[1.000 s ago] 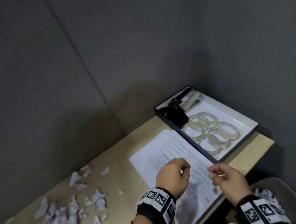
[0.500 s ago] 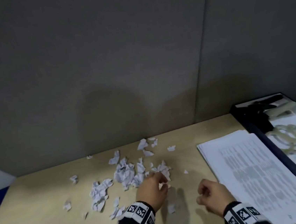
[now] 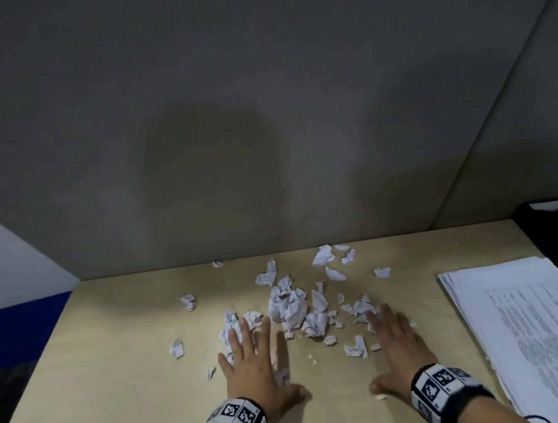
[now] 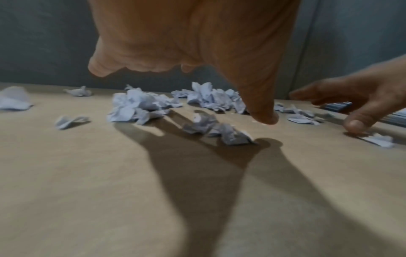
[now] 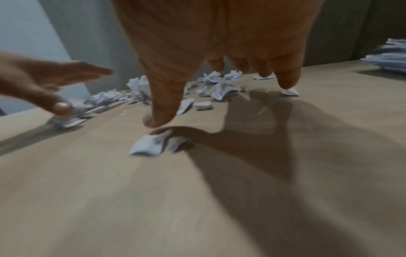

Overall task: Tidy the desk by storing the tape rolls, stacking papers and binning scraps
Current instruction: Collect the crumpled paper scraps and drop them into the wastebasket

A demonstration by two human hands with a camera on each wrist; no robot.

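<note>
Two flat hands bracket the paper scraps (image 3: 289, 308) on the desk (image 3: 116, 383). The main heap lies just ahead of and between the hands, toward the desk's far edge, with its long axis running left to right; smaller bits trail outward toward the left edge. The left hand (image 3: 252, 362) is spread, fingers straight, its fingertips (image 3: 244, 325) overlapping the scraps at the left end of the heap. The right hand (image 3: 400, 343) is likewise spread and holds nothing, its fingers meeting the right end (a stray bit lies just under its thumb, as the right wrist view shows). Both hands are about equally near, so a two-handed inward sweep appears the likely next move. The paper stack (image 3: 538, 328) rests at the desk's right edge, beside a dark tray (image 3: 548, 234) in the far right corner.
</note>
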